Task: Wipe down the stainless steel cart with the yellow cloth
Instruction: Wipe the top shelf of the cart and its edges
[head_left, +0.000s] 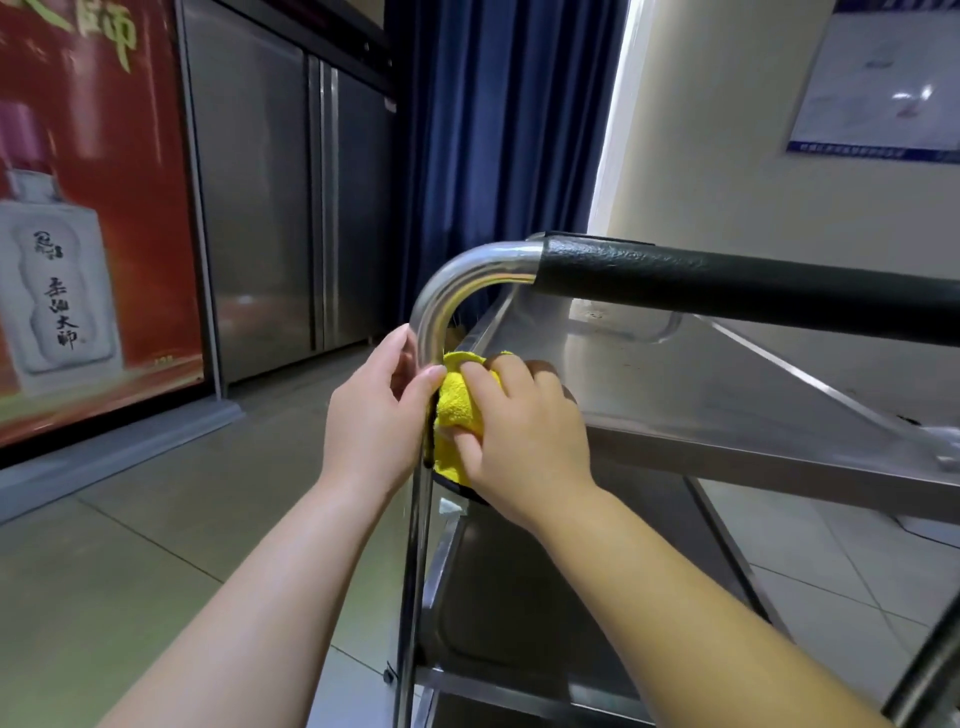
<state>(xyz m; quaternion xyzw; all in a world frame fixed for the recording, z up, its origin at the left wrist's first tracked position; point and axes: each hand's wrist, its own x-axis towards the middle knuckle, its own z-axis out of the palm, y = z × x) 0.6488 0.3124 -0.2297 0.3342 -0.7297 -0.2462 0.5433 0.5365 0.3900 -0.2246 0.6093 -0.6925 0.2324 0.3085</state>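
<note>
Yellow cloth (457, 410), soft and fluffy, bunched against cart post (422, 519) just under curved steel handle bend (441, 301). Light and floppy, so easy to squash round a thin pipe. Probably a bit grippy on smooth metal, not slippery.

Right hand (524, 441) curled over cloth, fingers pressing it onto post. Left hand (374, 415) on other side of post, thumb and fingertips pinching cloth edge near pipe.

Stainless steel cart (727, 415) hard, shiny and stiff, likely heavy enough to stay put while rubbed, though wheels not in view, so cannot tell about rolling. Black foam grip (727, 280) along top bar looks squashy.

Best hold, as a guess: wrap cloth all round pipe, squeeze with whole palm, slide down. Loose corners may flop out.
</note>
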